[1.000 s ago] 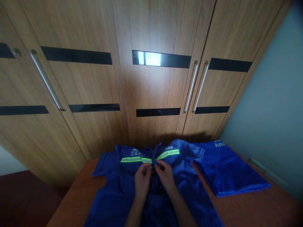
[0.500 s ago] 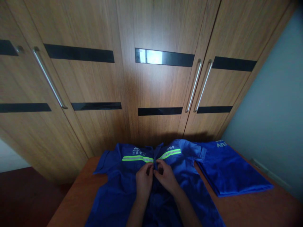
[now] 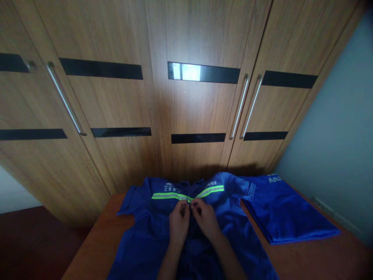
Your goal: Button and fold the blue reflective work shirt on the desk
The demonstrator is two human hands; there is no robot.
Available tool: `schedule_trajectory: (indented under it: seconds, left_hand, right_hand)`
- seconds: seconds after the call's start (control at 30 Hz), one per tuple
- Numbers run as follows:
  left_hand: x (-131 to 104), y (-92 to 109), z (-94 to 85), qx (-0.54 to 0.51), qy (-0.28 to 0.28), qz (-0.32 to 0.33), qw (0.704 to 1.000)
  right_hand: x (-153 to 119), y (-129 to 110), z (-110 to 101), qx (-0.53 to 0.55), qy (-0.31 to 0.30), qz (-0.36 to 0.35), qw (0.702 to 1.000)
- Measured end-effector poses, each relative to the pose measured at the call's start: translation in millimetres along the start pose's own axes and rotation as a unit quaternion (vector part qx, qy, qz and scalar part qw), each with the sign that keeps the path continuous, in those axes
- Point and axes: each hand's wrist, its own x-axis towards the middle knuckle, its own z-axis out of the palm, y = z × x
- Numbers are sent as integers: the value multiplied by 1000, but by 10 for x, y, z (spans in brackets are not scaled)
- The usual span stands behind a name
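Note:
A blue short-sleeved work shirt (image 3: 151, 241) lies spread front side up, with a yellow-green and silver reflective stripe (image 3: 166, 195) and white lettering across its chest. My left hand (image 3: 179, 223) pinches the shirt's front edge at the middle, just below the stripe. Right beside it, my right hand (image 3: 206, 219) pinches the same front opening, fingertips almost touching those of the left. Whatever small part of the placket is between the fingertips is hidden.
A folded blue garment (image 3: 288, 214) with white letters lies to the right on the reddish-brown wooden surface (image 3: 96, 237). Behind stands a wooden wardrobe (image 3: 157, 109) with dark strips and long metal handles (image 3: 239, 107). A pale wall (image 3: 335, 147) closes off the right side.
Both hands stay at the front opening with small finger movements. The shirt's two front edges and stripe halves now sit closer together at the middle. The view has shifted slightly.

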Motion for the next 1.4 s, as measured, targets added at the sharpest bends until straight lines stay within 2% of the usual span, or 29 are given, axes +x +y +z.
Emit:
schedule_trajectory:
  seconds: [0.2,0.53,0.83,1.13,1.4]
  left_hand:
    - [15,-5,2,-26,-4,-4,1000]
    - [0,35,28,-83,-60,-25,994]
    - [-23,25,14,-30,-54,6,998]
    - [-42,10,12,-15,-36,19,999]
    - [-24,-104,21,-7,-52,9,999]
  right_hand:
    - [13,-28,3,19,41,27,999]
    - [63,-10,-6,172,59,127,975]
    - [53,-9,-36,262,66,180,946]
    - [67,-10,-80,277,38,171,945]
    - [69,114,-20,209,54,110,970]
